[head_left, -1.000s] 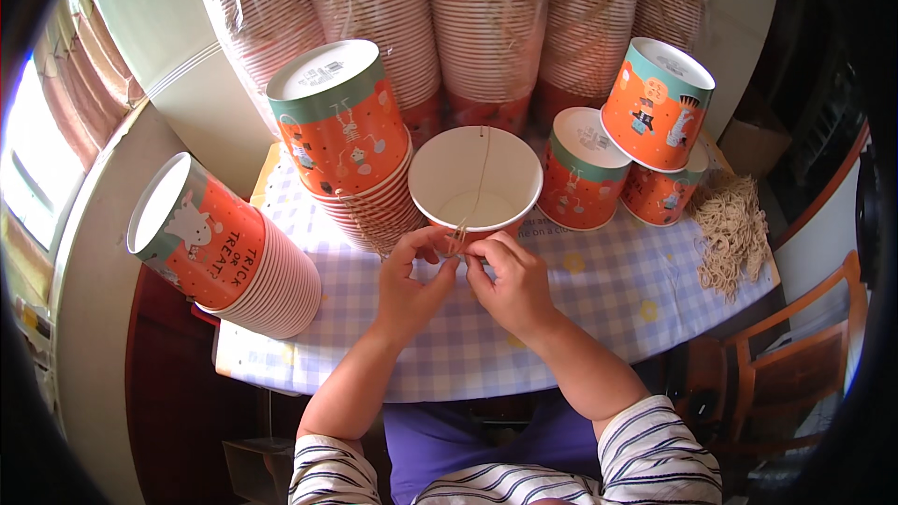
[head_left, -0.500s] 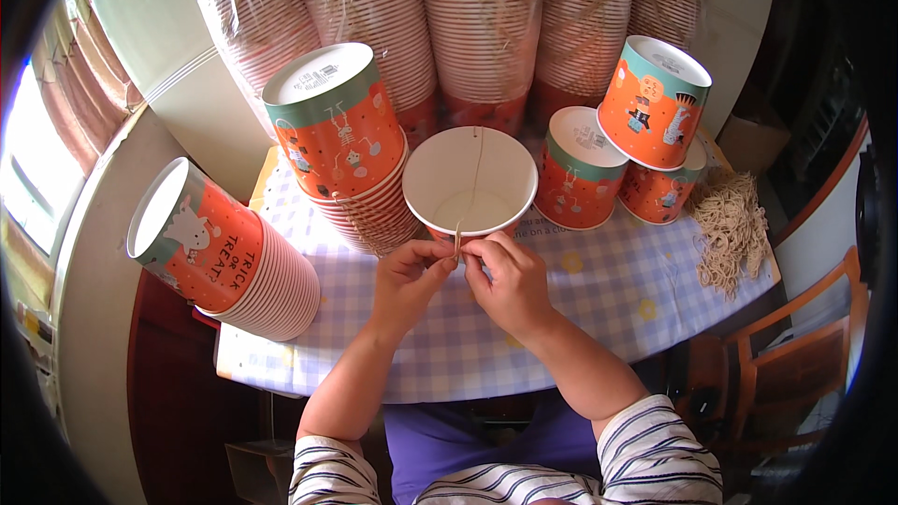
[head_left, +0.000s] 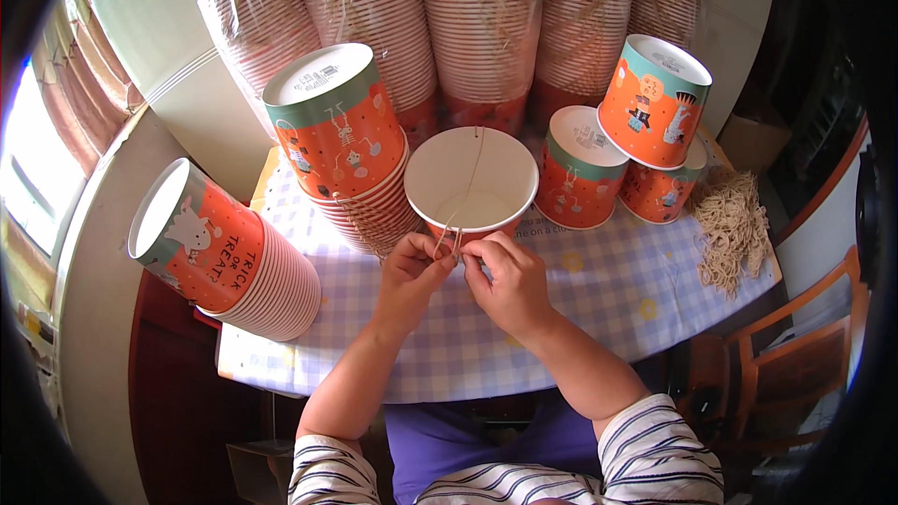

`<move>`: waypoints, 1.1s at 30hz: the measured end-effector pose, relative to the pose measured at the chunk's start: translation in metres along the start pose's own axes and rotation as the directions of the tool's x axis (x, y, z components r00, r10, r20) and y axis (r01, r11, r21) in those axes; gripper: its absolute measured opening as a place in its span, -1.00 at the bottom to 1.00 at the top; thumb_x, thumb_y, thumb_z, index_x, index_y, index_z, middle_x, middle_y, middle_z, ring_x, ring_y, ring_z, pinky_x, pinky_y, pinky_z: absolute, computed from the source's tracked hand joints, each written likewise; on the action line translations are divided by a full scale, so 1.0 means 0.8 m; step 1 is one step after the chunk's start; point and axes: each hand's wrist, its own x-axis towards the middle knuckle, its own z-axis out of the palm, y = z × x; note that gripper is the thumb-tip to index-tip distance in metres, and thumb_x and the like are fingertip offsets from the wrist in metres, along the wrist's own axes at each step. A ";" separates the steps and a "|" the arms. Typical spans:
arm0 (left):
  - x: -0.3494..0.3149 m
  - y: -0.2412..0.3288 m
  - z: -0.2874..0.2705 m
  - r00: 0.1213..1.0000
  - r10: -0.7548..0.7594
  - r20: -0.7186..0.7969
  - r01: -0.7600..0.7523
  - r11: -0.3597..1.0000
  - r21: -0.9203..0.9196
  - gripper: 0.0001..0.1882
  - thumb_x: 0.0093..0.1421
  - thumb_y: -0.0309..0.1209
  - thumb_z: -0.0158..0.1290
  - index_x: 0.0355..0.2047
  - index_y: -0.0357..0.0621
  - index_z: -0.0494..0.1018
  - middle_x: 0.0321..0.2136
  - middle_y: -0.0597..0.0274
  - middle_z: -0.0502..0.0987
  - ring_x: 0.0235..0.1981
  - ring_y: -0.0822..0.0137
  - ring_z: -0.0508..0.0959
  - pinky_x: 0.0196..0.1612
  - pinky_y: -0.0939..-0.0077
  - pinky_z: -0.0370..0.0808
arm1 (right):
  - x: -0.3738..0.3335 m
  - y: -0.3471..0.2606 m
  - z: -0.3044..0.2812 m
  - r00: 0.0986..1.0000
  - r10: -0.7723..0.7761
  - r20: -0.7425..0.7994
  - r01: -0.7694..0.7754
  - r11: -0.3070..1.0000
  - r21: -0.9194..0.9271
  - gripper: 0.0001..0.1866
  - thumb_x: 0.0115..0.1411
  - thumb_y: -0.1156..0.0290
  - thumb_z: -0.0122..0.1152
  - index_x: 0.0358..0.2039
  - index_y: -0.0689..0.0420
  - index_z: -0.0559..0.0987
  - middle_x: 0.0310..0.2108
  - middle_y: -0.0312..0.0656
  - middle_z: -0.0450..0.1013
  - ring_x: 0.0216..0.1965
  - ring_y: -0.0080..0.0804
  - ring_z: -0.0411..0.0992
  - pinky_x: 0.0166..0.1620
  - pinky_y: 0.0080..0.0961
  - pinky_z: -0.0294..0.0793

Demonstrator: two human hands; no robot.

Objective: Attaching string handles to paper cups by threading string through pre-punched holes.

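An open paper bucket (head_left: 435, 173), white inside and orange outside, stands upright on the table in front of me. A thin tan string (head_left: 477, 161) runs from a hole at its far rim across the mouth to the near rim. Just at that near rim, my left hand (head_left: 409, 281) pinches the string between thumb and fingers. My right hand (head_left: 513, 282) is closed on the string too, close beside the left. A small loop of string stands up between the fingertips. Whether it is knotted is too small to tell.
Upside-down stacks of orange buckets stand at left (head_left: 224, 262) and back left (head_left: 341, 145). Several more buckets (head_left: 655, 98) are piled at right, beside a heap of tan strings (head_left: 730, 234). Plastic-wrapped bucket stacks (head_left: 477, 28) line the back. A checked cloth (head_left: 561, 318) covers the table.
The string between my fingertips has spread into a wider loop above the near rim. The bucket has shifted very slightly right; my hands stay at nearly the same place.
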 end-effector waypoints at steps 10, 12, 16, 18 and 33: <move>0.002 -0.004 0.003 0.983 0.185 -0.016 -0.180 0.970 0.165 -0.86 0.13 -0.66 0.06 -0.37 -0.18 0.35 -0.28 0.22 0.53 -0.31 0.54 0.46 -0.26 0.69 0.38 | 0.003 0.002 0.000 0.999 -0.021 -0.034 0.019 0.999 -0.040 -0.86 -0.06 0.59 0.26 -0.44 0.15 0.51 -0.51 -0.22 0.44 -0.53 -0.24 0.46 -0.49 -0.42 0.43; 0.002 -0.004 0.003 0.981 0.196 -0.011 -0.191 0.965 0.183 -0.86 0.12 -0.66 0.06 -0.38 -0.18 0.35 -0.28 0.22 0.53 -0.31 0.54 0.46 -0.26 0.69 0.38 | 0.003 0.003 0.000 0.999 -0.029 -0.038 0.027 0.999 -0.045 -0.86 -0.06 0.59 0.26 -0.44 0.15 0.51 -0.51 -0.23 0.44 -0.54 -0.24 0.46 -0.49 -0.42 0.43; 0.001 -0.005 0.009 0.981 0.191 -0.020 -0.185 0.967 0.177 -0.86 0.12 -0.64 0.09 -0.39 -0.18 0.35 -0.29 0.23 0.53 -0.32 0.55 0.46 -0.28 0.70 0.37 | 0.002 0.003 0.000 1.000 0.005 -0.021 -0.005 1.000 -0.018 -0.86 -0.05 0.60 0.25 -0.43 0.16 0.52 -0.48 -0.21 0.46 -0.51 -0.24 0.48 -0.47 -0.44 0.44; 0.000 -0.004 0.010 0.984 0.176 -0.029 -0.169 0.973 0.159 -0.86 0.12 -0.63 0.11 -0.39 -0.18 0.35 -0.30 0.25 0.53 -0.33 0.56 0.46 -0.29 0.70 0.37 | 0.002 0.004 -0.001 0.999 0.032 -0.007 -0.032 0.999 0.008 -0.86 -0.05 0.61 0.24 -0.43 0.18 0.53 -0.47 -0.20 0.48 -0.50 -0.25 0.49 -0.47 -0.45 0.45; 0.000 0.001 -0.002 0.989 0.058 -0.137 -0.050 0.997 0.058 -0.82 0.06 -0.68 0.11 -0.41 -0.19 0.35 -0.41 0.22 0.52 -0.40 0.46 0.51 -0.31 0.63 0.45 | 0.009 0.000 -0.011 0.991 0.131 0.030 -0.135 0.960 0.247 -0.80 0.00 0.63 0.21 -0.31 0.21 0.50 -0.42 -0.22 0.49 -0.46 -0.51 0.50 -0.51 -0.65 0.42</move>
